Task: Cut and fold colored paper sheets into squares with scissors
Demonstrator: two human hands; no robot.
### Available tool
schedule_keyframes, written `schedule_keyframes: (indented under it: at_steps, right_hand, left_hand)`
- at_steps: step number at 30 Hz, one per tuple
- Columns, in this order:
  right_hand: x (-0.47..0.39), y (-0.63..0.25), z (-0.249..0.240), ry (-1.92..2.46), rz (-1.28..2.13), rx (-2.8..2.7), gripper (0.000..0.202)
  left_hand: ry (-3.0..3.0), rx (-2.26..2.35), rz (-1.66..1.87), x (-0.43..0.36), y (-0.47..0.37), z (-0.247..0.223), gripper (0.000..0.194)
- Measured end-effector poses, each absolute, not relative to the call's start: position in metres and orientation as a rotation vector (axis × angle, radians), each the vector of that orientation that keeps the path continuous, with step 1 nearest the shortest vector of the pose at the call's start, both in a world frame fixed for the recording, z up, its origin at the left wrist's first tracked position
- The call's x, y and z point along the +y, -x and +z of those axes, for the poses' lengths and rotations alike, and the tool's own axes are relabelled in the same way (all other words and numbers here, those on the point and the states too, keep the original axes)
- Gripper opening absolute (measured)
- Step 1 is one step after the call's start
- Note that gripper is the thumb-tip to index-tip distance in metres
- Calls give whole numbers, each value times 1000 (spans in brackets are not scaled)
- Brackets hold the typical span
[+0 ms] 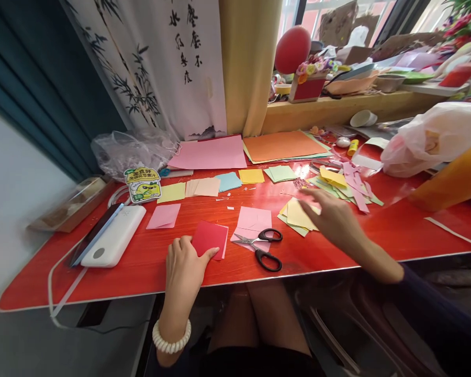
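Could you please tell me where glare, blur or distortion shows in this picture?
In the head view, glare whitens the red tabletop beside the pale green squares; in the head view, the orange-yellow thing at the right edge looks stretched and soft; also in the head view, the scissors and red square look fairly crisp.
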State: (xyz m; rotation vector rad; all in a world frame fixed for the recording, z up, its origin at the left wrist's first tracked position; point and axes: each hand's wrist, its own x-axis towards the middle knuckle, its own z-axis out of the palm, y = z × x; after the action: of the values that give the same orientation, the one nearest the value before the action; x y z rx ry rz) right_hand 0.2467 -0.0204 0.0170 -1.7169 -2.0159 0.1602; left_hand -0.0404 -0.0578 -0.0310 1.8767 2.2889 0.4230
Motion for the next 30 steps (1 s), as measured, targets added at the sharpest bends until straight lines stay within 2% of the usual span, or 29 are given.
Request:
schedule_keyframes:
  at_steps: [3, 6, 8, 14, 18, 20, 21, 23, 25, 30]
  right_hand:
    - [-33, -202, 24, 1539, 640, -1990, 25]
    - [-39, -167, 30, 1359, 1419, -1761, 25]
    - [-38, -153, 27, 1314, 1580, -1667, 29]
    - [-23, -136, -7, 1306, 1366, -1607, 49]
    - [-22, -129, -16, 1264, 1225, -1571, 60]
    - [-24, -128, -19, 1181, 1251, -1582, 55]
    - [-26, -129, -20, 1131, 1288, -1591, 45]
    - [-31, -136, -26, 1060, 1346, -1590, 24]
    - [-37, -151, -31, 1080, 1314, -1541, 25]
    - [-55, -200, -39, 1203, 993, -1285, 21]
  left_hand:
    - [-1826, 2241, 433, -57, 38, -28, 59]
    - [-1866, 2181, 422, -57, 36, -29, 54]
    - [-1907, 2180, 493, -59, 35, -33, 49]
    - [-1988, 2307, 800, -68, 35, -42, 28]
    - [-1783, 2250, 1269, -77, 35, -35, 26]
    - [-1596, 2043, 1419, -83, 33, -30, 26]
    - [-1522, 1930, 1432, -85, 32, -27, 26]
    - [-1482, 1776, 1341, -87, 31, -25, 29]
    - [-1609, 1812, 1198, -85, 29, -26, 34]
    - [-1988, 2581, 619, -75, 19, -34, 55]
